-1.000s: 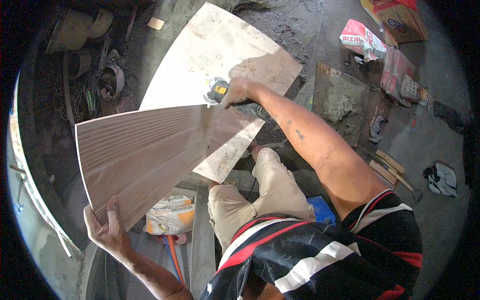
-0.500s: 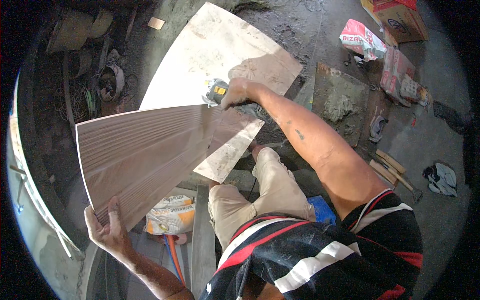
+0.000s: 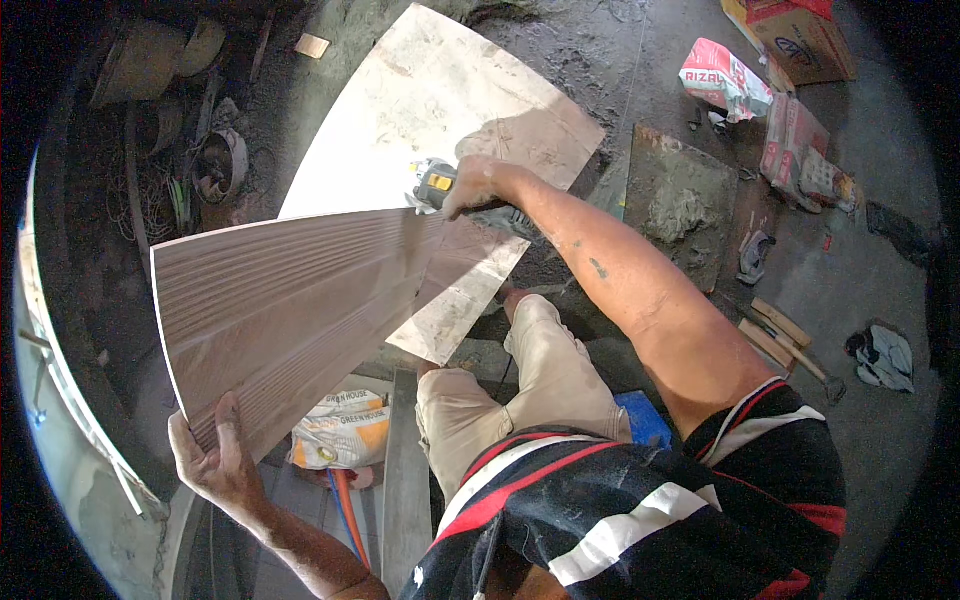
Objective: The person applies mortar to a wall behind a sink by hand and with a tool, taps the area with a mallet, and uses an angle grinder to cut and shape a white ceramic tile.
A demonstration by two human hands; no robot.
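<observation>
My left hand [image 3: 222, 462] grips the lower left corner of a large wood-grain tile [image 3: 290, 310], thumb on its face and fingers at its edge. The tile is held tilted, its far right end by the other hand. My right hand [image 3: 478, 186] is closed around a small angle grinder [image 3: 434, 184] with a yellow mark, at the tile's far edge. Its disc is mostly hidden. Under both lies a big pale, dirt-marked board [image 3: 420, 85], brightly lit at its left and shaded by my arm at its right.
A mortar-covered board [image 3: 685, 205] lies to the right, near torn cement bags [image 3: 725, 80] and a cardboard box [image 3: 800, 45]. A hammer-like tool [image 3: 800, 355] rests beside wood pieces. A white-and-orange bag [image 3: 340, 430] stands near my legs. Buckets and cables [image 3: 220, 165] clutter the left.
Almost nothing differs. The grinder and both hands keep their places, and the tile stays at about the same tilt.
</observation>
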